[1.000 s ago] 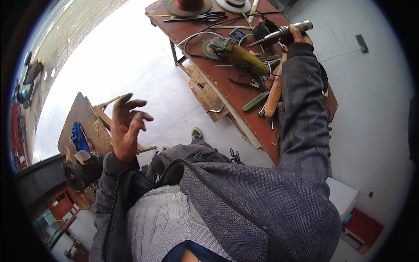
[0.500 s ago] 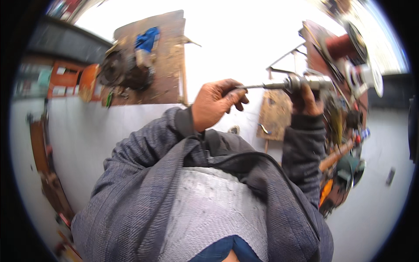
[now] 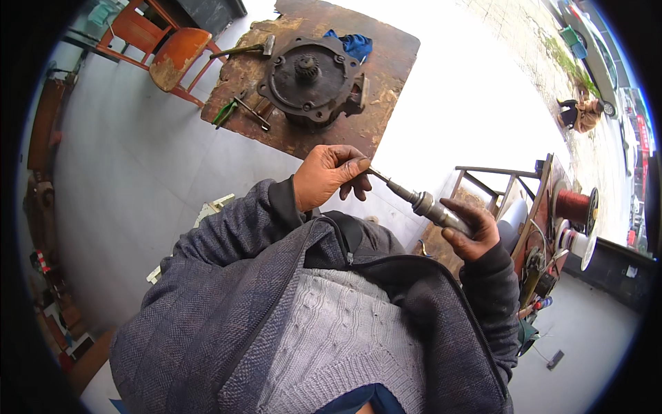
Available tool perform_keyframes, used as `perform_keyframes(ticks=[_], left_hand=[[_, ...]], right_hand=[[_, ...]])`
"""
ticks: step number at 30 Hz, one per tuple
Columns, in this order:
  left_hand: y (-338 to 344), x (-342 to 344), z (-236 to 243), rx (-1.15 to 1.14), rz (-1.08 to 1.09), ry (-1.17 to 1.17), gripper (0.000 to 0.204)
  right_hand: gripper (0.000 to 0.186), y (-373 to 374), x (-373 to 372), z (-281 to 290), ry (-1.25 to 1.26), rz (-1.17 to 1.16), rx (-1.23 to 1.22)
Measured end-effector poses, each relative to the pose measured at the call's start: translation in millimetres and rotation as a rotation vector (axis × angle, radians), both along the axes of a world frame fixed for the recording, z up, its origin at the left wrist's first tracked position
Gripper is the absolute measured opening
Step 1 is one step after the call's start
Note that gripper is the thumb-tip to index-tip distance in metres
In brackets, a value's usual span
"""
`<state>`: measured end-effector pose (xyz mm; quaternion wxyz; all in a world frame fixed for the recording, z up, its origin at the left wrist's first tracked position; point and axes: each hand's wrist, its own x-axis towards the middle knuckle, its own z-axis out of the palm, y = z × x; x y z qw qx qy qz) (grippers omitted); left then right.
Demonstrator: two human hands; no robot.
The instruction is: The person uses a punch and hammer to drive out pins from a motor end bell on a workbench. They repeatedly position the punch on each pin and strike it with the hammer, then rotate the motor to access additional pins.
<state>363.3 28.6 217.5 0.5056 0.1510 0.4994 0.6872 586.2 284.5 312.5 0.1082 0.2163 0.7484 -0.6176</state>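
Observation:
My right hand [image 3: 476,228] is wrapped round the thick end of a silver cylindrical tool with a thin bit [image 3: 429,205], at the middle right. The tool slants up to the left. At its thin end, my left hand [image 3: 338,174] pinches the bit between thumb and forefinger, its other fingers curled. Beyond my hands, a dark round metal housing with a toothed shaft [image 3: 298,81] stands on a worn wooden table [image 3: 389,58]. Neither hand touches it.
On the table lie a hammer [image 3: 241,50], green-handled pliers [image 3: 226,112] and a blue cloth [image 3: 355,47]. An orange chair [image 3: 181,58] stands at the far left. At the right, a bench carries a copper wire spool [image 3: 574,205] and a white spool [image 3: 580,243]. A person [image 3: 585,116] crouches outdoors.
The view has swung toward the table, so the housing now shows nearer the middle. The tool has gone from nearly level to slanting, its thick end lower. Both hands still hold it.

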Motion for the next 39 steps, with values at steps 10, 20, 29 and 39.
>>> perform_keyframes(ticks=[10, 20, 29, 39], left_hand=[[-2.5, -72.4, -16.5, 0.109, 0.055, -0.125, 0.026], [-44.9, -85.0, -68.3, 0.004, 0.117, -0.294, 0.027], [-108.8, -164.5, -106.1, -0.092, 0.490, 0.208, 0.031], [-54.4, -236.6, -154.6, -0.290, 0.696, 1.020, 0.070]], right_hand=[[0.047, -8.3, -112.8, 26.9, 0.088, 0.333, 0.467], [0.051, -38.1, -193.5, 21.0, -0.003, 0.613, 0.747], [0.046, -88.0, -262.7, 33.0, -0.037, 0.474, 0.906], [0.041, -104.9, -368.1, 39.7, 0.084, 0.718, 1.069]])
